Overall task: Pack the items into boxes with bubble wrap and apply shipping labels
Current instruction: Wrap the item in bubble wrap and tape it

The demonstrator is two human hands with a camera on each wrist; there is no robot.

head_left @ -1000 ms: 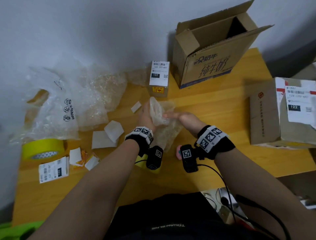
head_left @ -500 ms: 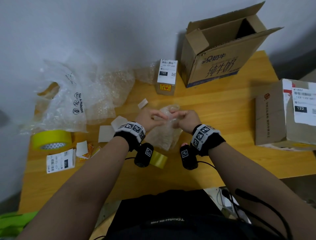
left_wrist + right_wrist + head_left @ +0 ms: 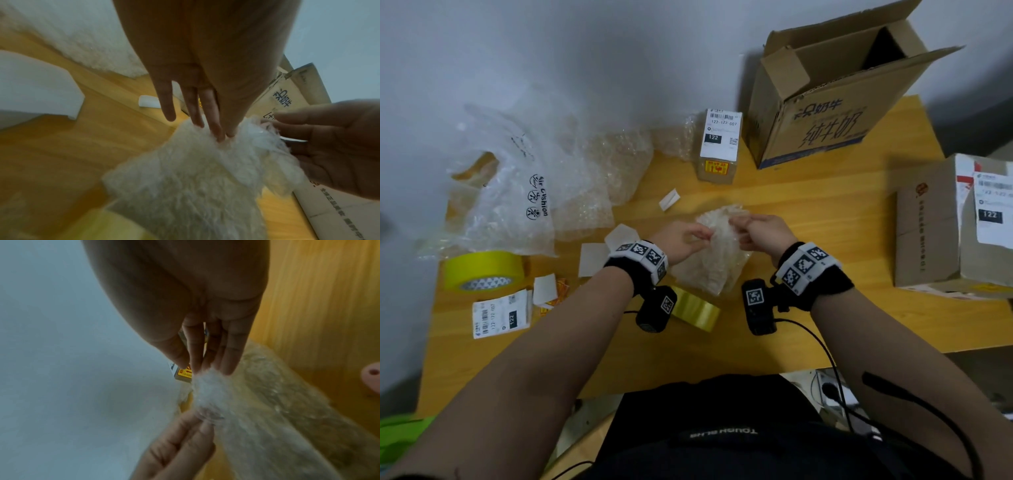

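Observation:
A crumpled sheet of bubble wrap (image 3: 717, 250) hangs between both hands above the middle of the wooden table (image 3: 825, 274). My left hand (image 3: 686, 238) pinches its upper left edge, and my right hand (image 3: 758, 229) pinches the upper right edge. The left wrist view has the bubble wrap (image 3: 195, 175) under my left fingertips (image 3: 224, 133), with the right hand (image 3: 333, 146) opposite. In the right wrist view my right fingers (image 3: 205, 360) pinch the top of the bubble wrap (image 3: 236, 410). Any item inside it is hidden.
A small labelled box (image 3: 717, 147) stands at the back, an open carton (image 3: 828, 92) to its right, a labelled box (image 3: 955, 226) at far right. A bubble wrap bag (image 3: 524, 192), yellow tape rolls (image 3: 482, 270) (image 3: 695, 308), loose labels (image 3: 500, 317) and a pink object (image 3: 372, 378) lie around.
The hands have drawn closer and lifted the bubble wrap's top edge, now pinching it from both sides. The head view has shifted slightly left.

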